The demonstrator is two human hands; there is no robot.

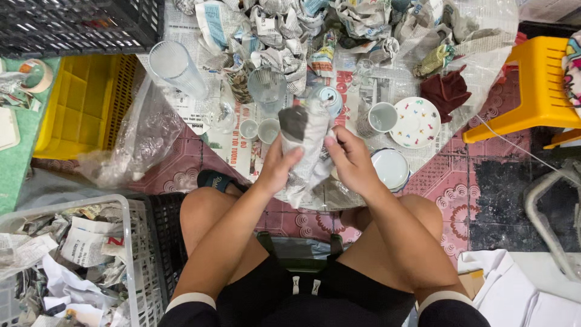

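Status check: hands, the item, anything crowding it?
Left hand and right hand both grip the newspaper-wrapped cup. Small cups and mug close underneath.

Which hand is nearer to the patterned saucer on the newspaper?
Right. The right hand grips the newspaper-wrapped item just short of the saucer, which lies to its upper right; the left hand holds the wrap's far side.

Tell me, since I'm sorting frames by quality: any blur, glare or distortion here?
Head view: evenly lit, soft shadows; left hand, right hand and newspaper-wrapped item sharp; mild glare on the tall glass; wide-angle bending at the edges.
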